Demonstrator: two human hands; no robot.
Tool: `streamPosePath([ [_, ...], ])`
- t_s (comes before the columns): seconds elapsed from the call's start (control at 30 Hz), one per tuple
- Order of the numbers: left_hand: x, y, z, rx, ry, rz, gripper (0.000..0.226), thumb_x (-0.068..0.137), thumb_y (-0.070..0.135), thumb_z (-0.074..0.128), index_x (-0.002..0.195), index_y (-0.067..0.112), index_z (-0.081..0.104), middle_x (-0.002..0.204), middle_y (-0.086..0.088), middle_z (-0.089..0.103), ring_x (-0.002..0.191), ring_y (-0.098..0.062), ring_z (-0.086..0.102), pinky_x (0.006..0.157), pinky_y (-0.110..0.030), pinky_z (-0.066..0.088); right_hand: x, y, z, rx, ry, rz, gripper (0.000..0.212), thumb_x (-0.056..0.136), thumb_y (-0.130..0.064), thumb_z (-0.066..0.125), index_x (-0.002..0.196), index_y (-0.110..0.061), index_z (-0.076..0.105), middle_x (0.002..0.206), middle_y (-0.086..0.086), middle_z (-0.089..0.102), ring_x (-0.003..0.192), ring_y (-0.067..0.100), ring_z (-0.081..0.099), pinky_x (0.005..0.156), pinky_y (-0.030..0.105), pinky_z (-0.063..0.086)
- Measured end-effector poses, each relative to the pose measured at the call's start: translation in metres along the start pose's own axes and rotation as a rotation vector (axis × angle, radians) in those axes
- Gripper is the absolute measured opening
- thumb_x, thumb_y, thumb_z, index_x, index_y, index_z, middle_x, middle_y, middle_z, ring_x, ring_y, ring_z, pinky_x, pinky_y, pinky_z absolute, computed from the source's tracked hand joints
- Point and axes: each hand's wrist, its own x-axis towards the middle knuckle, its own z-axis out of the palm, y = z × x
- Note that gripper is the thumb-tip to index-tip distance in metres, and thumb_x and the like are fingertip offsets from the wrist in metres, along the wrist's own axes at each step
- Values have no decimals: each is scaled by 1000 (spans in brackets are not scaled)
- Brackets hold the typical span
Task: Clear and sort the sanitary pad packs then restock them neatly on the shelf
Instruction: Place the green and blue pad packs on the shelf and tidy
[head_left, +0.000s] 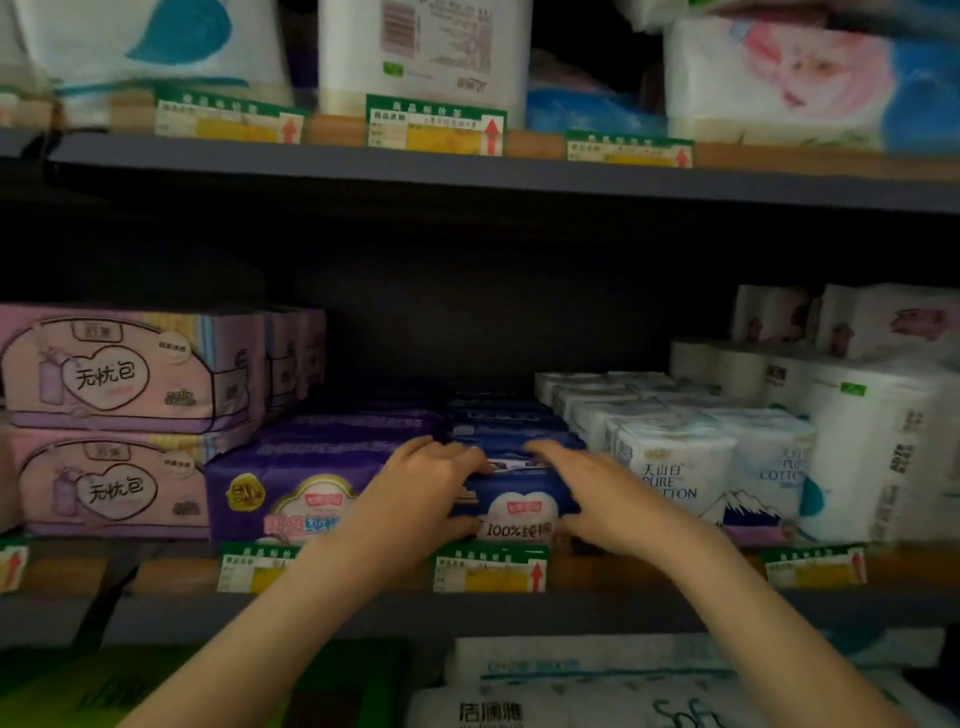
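Observation:
A dark blue pad pack (519, 501) with a white heart label stands at the front of the middle shelf, heading a row of like blue packs (498, 415) that runs back. My left hand (421, 486) grips its left side, fingers over the top and thumb low at the front. My right hand (587, 493) grips its right side the same way. Left of it lie purple pad packs (291, 483). Two pink pad packs (119, 379) are stacked at the far left.
White cotton packs (670, 467) stand right of the blue row, with tall white paper rolls (878, 441) beyond. Green price tags (491, 569) line the shelf edge (156, 613). Tissue packs fill the shelf above (426, 52) and white bags (597, 691) lie below. Dark space rises above the blue row.

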Motion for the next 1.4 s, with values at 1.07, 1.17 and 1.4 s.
streamPosePath([
  [1.07,-14,13,-17,173,-144,53,51,99,42,34,147,35,20,144,-1,28,124,-24,32,106,-34,22,53,4,-30,-29,-4,119,50,98,-16,44,146,-21,31,149,6,35,133,21,38,103,26,33],
  [1.17,-14,12,-18,151,-146,52,51,99,41,35,147,34,21,142,1,30,123,-20,33,105,-32,22,74,-1,-26,-53,-138,118,69,90,-25,62,148,-20,25,151,5,32,133,21,38,103,28,34],
  [1.4,-12,12,-19,171,-153,52,50,99,41,35,147,34,23,139,-1,35,122,-22,35,104,-33,23,99,-16,-21,-181,-178,81,68,77,-29,76,136,-17,45,136,5,48,115,22,53,89,30,48],
])
